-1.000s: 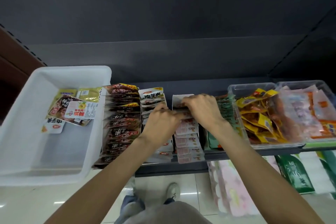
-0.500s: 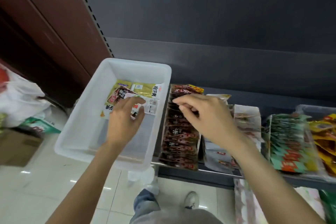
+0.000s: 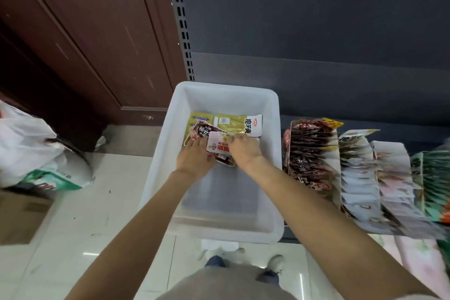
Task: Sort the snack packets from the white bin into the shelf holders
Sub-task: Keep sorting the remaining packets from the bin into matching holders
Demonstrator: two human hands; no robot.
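Observation:
The white bin (image 3: 275,173) stands at the shelf's left end, with a few snack packets at its far end. Both my hands are inside it. My left hand (image 3: 194,156) and my right hand (image 3: 243,151) hold a white and pink packet (image 3: 218,145) from either side. Under it lie a dark brown packet (image 3: 201,129) and a yellow-green packet (image 3: 236,122). To the right of the bin, shelf holders carry rows of upright packets: dark brown ones (image 3: 311,153), then white ones (image 3: 358,178), pink ones (image 3: 394,178) and green ones (image 3: 435,178).
A brown wooden panel (image 3: 85,31) rises to the left of the shelf upright. On the tiled floor at the left lie a white plastic bag (image 3: 26,143) and a cardboard box (image 3: 19,214). My shoes (image 3: 275,263) show below the bin.
Both hands left the pink row in the shelf holders. The left hand reached into the bin first, then the right joined it on the white and pink packet. My view swung left.

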